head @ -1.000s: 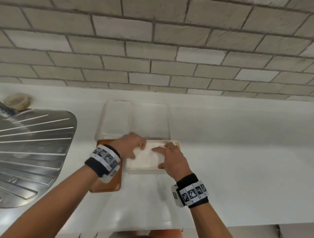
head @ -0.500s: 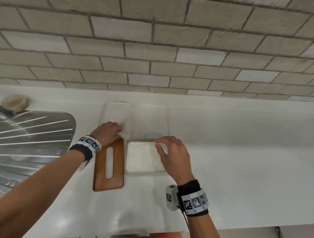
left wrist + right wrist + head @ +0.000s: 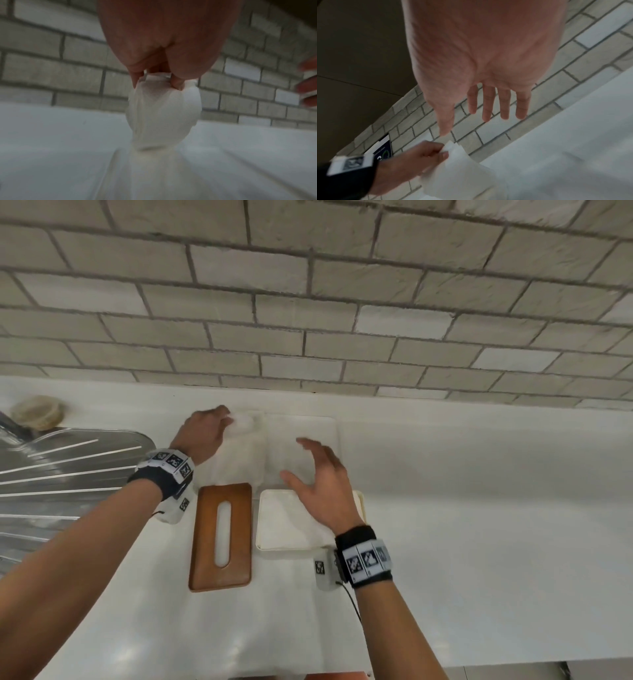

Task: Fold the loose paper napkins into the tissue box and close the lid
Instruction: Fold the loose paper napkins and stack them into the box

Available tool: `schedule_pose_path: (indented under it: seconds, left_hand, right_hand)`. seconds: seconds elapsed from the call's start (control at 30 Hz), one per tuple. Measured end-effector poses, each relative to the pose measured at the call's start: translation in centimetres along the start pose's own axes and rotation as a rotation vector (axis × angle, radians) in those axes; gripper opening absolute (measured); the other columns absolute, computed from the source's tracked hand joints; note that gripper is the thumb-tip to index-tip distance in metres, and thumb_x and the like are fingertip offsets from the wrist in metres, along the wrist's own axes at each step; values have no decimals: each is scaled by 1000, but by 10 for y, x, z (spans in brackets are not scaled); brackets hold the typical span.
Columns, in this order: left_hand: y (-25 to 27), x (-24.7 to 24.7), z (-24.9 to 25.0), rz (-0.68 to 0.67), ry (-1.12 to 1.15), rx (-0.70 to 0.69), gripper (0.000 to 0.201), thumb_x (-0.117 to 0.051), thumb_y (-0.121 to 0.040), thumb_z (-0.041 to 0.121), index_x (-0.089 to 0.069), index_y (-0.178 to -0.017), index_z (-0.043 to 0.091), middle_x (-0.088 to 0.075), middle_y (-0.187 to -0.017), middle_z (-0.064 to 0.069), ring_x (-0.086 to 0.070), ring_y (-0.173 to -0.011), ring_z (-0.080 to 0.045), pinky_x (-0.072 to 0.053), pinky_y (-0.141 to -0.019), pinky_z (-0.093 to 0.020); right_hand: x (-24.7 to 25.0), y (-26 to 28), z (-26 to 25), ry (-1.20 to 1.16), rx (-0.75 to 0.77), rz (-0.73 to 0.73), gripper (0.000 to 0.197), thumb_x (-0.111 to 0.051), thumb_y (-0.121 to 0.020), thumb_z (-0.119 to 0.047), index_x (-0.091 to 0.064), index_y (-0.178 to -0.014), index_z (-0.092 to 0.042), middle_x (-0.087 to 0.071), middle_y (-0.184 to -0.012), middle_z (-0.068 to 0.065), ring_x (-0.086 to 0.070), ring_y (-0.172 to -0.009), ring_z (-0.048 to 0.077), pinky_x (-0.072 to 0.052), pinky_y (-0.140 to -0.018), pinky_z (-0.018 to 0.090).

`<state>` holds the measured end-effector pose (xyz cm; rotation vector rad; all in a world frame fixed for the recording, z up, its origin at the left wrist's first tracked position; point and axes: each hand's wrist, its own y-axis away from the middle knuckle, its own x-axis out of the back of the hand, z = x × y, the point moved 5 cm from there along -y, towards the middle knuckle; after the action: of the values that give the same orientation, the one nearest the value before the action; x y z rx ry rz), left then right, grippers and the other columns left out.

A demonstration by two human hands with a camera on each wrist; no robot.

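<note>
A cream tissue box (image 3: 270,525) lies open on the white counter with folded napkins inside. Its brown wooden lid (image 3: 205,542), with a long slot, lies flat just left of it. Loose white napkins (image 3: 298,440) are spread on the counter behind the box. My left hand (image 3: 205,433) pinches the far left corner of a napkin (image 3: 163,112) and lifts it off the counter. My right hand (image 3: 318,474) hovers over the napkins and the box's back edge with fingers (image 3: 488,104) spread and straight, holding nothing.
A steel sink drainboard (image 3: 51,474) lies at the left, with a round beige pad (image 3: 36,412) behind it. A grey brick wall (image 3: 308,302) stands along the counter's back. White counter (image 3: 479,525) stretches to the right of the box.
My left hand moved from the box past the lid to the far napkins and lifted a corner. My right hand left the box's contents and rose with fingers spread.
</note>
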<state>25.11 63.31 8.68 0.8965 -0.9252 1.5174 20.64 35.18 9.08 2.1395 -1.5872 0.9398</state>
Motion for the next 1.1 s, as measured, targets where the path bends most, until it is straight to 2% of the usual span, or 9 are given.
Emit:
schedule_pose_path:
  seconds: [0.2, 0.3, 0.37, 0.53, 0.63, 0.7, 0.87, 0.97, 1.1]
  left_hand:
    - [21, 82, 70, 77, 23, -270, 24, -50, -111, 28, -62, -109, 8, -71, -83, -16, -67, -76, -39, -49, -66, -39]
    - [44, 109, 104, 73, 101, -285, 25, -51, -111, 31, -60, -97, 12, -64, -79, -3, -60, -72, -20, -42, -63, -24]
    - [61, 119, 114, 81, 175, -256, 24, -50, -111, 36, -58, -97, 18, -63, -82, 5, -59, -77, -8, -40, -66, -15]
    - [89, 60, 91, 18, 578, 6, 46, -52, -108, 50, -56, -97, 6, -63, -92, -21, -61, -83, -33, -48, -74, -47]
    - [111, -13, 80, -83, 954, 339, 77, -50, -95, 78, -64, -132, 11, -70, -131, -4, -66, -124, -25, -50, -109, -46]
    - [127, -62, 86, -224, 985, 493, 105, -42, -85, 94, -41, -161, 21, -49, -158, 6, -44, -150, -21, -33, -125, -45]
    - [142, -97, 112, -98, 792, 416, 60, -65, -105, 31, -31, -150, 12, -59, -123, 2, -61, -123, -27, -45, -98, -31]
    - [145, -89, 110, -24, 857, 419, 50, -57, -109, 21, -24, -147, 17, -57, -113, 9, -61, -113, -23, -47, -99, -35]
    - [154, -90, 100, 19, 757, 389, 55, -62, -106, 21, -22, -145, 18, -59, -123, -11, -64, -108, -27, -48, -95, -36]
  right_hand:
    - [14, -55, -44, -24, 59, -148, 106, -84, -86, -58, -20, -167, -36, -20, -177, -7, -1, -165, 11, -8, -132, 41]
    - [27, -53, -46, 11, 57, -213, 99, -86, -80, -61, -33, -160, -37, -48, -162, -6, -33, -157, 21, -29, -130, 48]
    - [41, -40, -35, -52, 21, -266, 79, -88, -82, -56, -48, -148, -37, -66, -138, -11, -63, -125, 15, -54, -109, 44]
    - [80, 7, 12, -376, -79, -182, 51, -91, -87, -37, -63, -130, -38, -73, -121, -11, -73, -105, 6, -63, -92, 36]
    - [71, 33, 49, -530, -217, -18, 51, -89, -89, -40, -63, -133, -39, -70, -128, -10, -70, -114, 10, -62, -99, 45]
    - [51, 48, 69, -517, -300, 29, 58, -84, -91, -50, -54, -141, -46, -64, -134, -20, -66, -119, 2, -58, -106, 42]
    - [34, 58, 80, -392, -365, 99, 80, -77, -96, -53, -30, -159, -43, -60, -122, -27, -63, -103, -9, -50, -82, 6]
    - [49, 60, 85, -343, -353, 160, 74, -78, -97, -43, -33, -155, -44, -68, -105, -14, -68, -94, 6, -53, -79, 14]
    - [44, 61, 83, -195, -329, 146, 59, -74, -102, -31, -42, -151, -31, -59, -80, 0, -58, -72, 10, -43, -61, 11]
